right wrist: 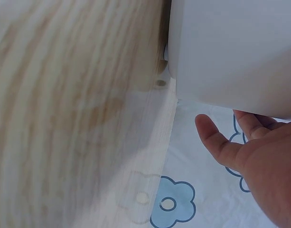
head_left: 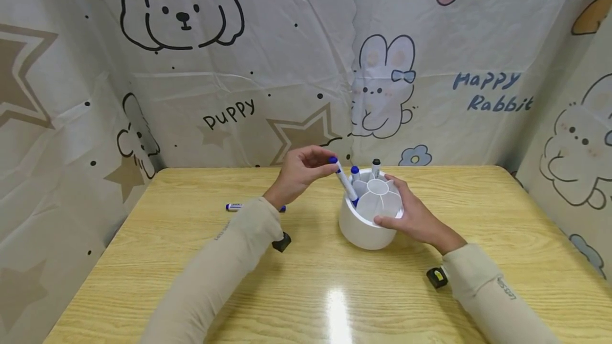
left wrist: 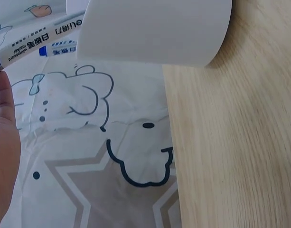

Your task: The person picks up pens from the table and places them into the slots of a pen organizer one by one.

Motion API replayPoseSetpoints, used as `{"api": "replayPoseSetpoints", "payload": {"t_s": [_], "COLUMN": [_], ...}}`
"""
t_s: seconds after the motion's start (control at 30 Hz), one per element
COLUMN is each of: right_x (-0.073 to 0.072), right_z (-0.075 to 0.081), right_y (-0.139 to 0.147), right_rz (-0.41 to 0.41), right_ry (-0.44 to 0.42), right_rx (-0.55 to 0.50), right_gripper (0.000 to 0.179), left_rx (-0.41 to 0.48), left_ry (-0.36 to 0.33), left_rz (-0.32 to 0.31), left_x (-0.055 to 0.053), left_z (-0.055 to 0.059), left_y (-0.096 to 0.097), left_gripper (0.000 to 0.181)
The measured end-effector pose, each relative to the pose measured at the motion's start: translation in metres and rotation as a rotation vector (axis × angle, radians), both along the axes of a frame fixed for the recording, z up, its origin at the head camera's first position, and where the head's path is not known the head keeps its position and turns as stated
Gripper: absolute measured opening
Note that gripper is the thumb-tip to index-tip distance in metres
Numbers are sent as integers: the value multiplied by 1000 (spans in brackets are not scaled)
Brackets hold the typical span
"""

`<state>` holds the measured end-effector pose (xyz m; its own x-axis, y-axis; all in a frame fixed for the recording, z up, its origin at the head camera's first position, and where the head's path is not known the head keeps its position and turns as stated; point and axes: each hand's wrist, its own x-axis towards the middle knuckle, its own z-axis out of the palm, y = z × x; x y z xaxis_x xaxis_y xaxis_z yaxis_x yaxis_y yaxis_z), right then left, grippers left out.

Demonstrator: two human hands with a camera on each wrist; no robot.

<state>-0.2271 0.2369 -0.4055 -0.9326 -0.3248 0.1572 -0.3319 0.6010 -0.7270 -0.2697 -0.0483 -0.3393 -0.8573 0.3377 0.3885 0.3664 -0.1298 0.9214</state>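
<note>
My left hand (head_left: 302,170) pinches a whiteboard marker (head_left: 345,183) near its upper blue end, with its thumb (left wrist: 4,97) showing in the left wrist view. The marker leans, its lower blue end inside the left part of a round white pen holder (head_left: 365,235) with several compartments. My right hand (head_left: 417,217) grips the holder at its right side, thumb at the front rim and fingers toward the back. A blue-capped marker (head_left: 355,172) and a black-capped marker (head_left: 376,167) stand in the rear compartments.
Another blue-ended marker (head_left: 234,207) lies on the wooden table (head_left: 306,280), partly hidden behind my left wrist. Small black devices sit by the left cuff (head_left: 282,242) and the right cuff (head_left: 437,277). A printed cloth (head_left: 296,57) hangs behind the table.
</note>
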Motion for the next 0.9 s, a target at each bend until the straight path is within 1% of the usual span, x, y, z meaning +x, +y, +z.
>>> {"api": "replayPoseSetpoints", "payload": {"t_s": [0.17, 0.33, 0.47, 0.67, 0.8, 0.9], "right_x": [1, 1, 1, 1, 1, 1], "right_z": [0, 0, 0, 0, 0, 0], "right_y": [0, -1, -2, -1, -1, -1], "right_rz": [-1, -9, -11, -19, -19, -20], "right_ry": [9, -2, -9, -24, -28, -29], "right_rx": [-3, -1, 1, 14, 18, 19], "right_gripper": [99, 100, 100, 100, 101, 101], "left_rx": [-62, -114, -130, -139, -164, -179], "left_ry": [4, -18, -24, -26, -35, -40], "left_rz": [0, 17, 23, 30, 46, 45], "left_x": [1, 3, 3, 4, 4, 4], "left_z": [-3, -8, -11, -12, -13, -15], "left_y": [3, 0, -5, -11, -17, -21], "left_gripper": [22, 22, 22, 22, 21, 21]}}
